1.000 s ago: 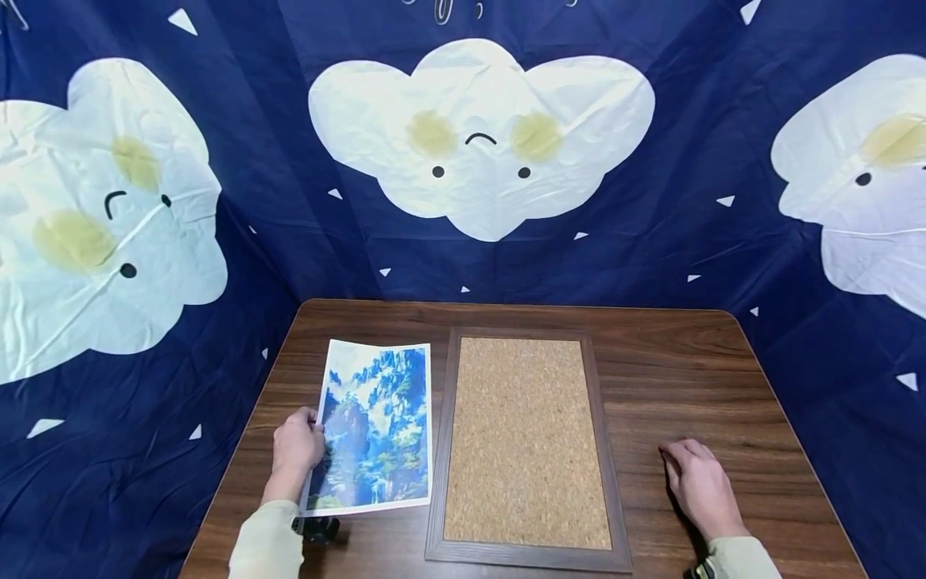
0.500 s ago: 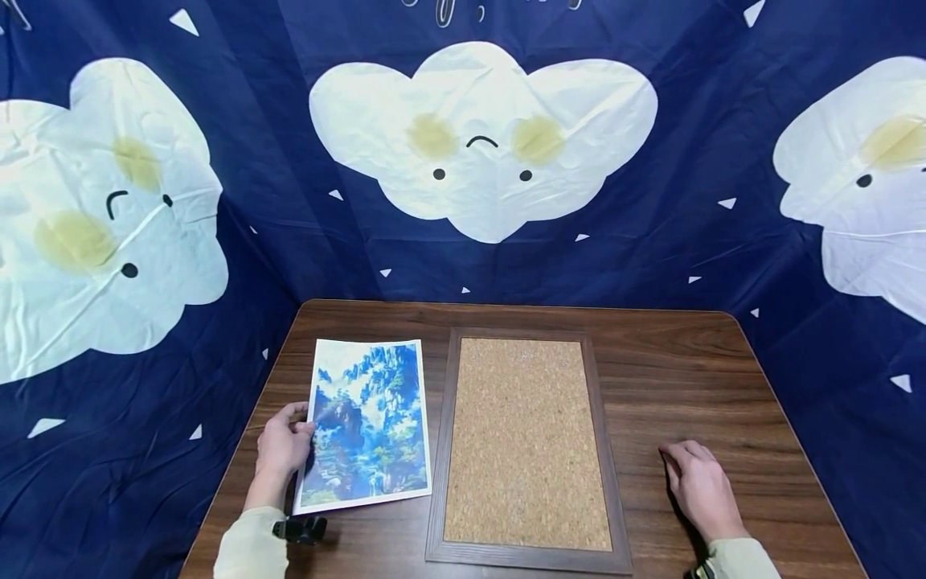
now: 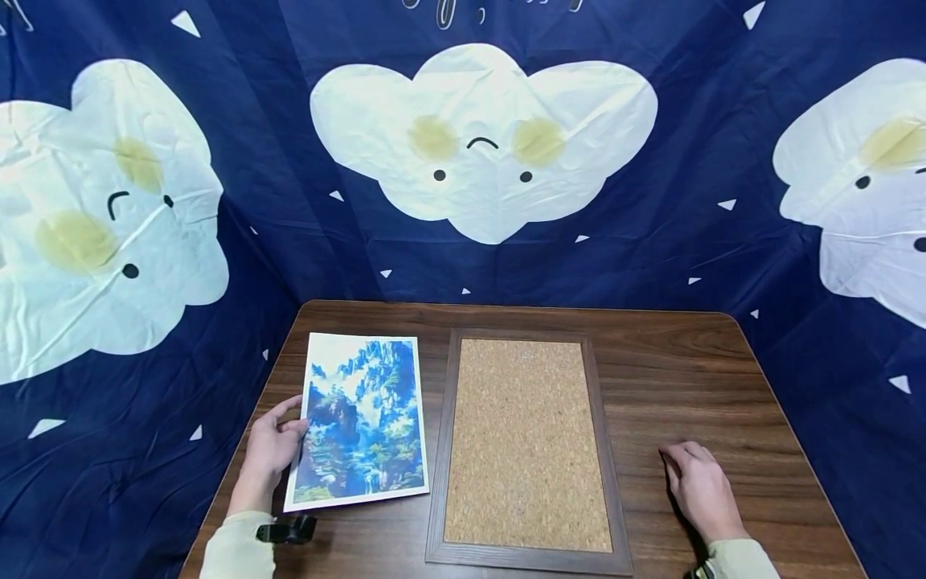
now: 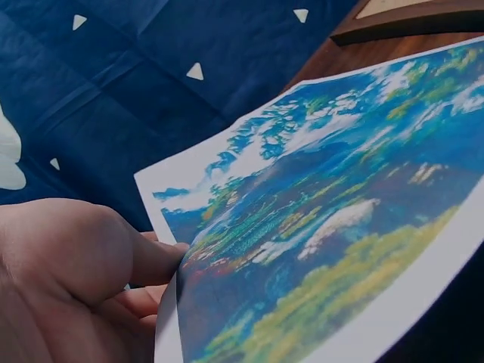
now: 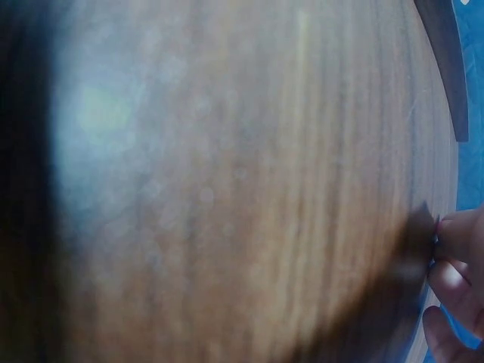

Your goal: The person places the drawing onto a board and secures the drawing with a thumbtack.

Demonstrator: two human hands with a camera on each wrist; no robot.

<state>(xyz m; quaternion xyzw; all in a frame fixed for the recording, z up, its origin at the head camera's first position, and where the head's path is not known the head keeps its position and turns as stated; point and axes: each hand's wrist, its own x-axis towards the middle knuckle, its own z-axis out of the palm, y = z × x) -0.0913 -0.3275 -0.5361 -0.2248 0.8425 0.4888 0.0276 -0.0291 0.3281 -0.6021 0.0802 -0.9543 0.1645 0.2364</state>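
My left hand (image 3: 269, 450) pinches the left edge of a printed picture (image 3: 365, 422), a blue mountain landscape with a white border. In the left wrist view the thumb (image 4: 155, 261) lies over the picture's face, other fingers go behind it, and the sheet bends near the grip. The print is just left of a cork board (image 3: 528, 442) with a brown wooden frame, which lies flat on the table. To the board's right, my right hand (image 3: 700, 490) rests on the tabletop with fingers loosely curled. Its fingertips (image 5: 454, 234) show at the edge of the right wrist view, with nothing visible in them.
The brown wood-grain table (image 3: 673, 362) has rounded back corners. Dark blue cloth (image 3: 260, 104) printed with white clouds and small triangles hangs behind it and on both sides. A black wrist strap (image 3: 285, 531) sits at the left cuff, beside the print's lower corner.
My left hand has moved left with the picture, away from the cork board, and the print lies straighter to view. My right hand and the board have stayed in place.
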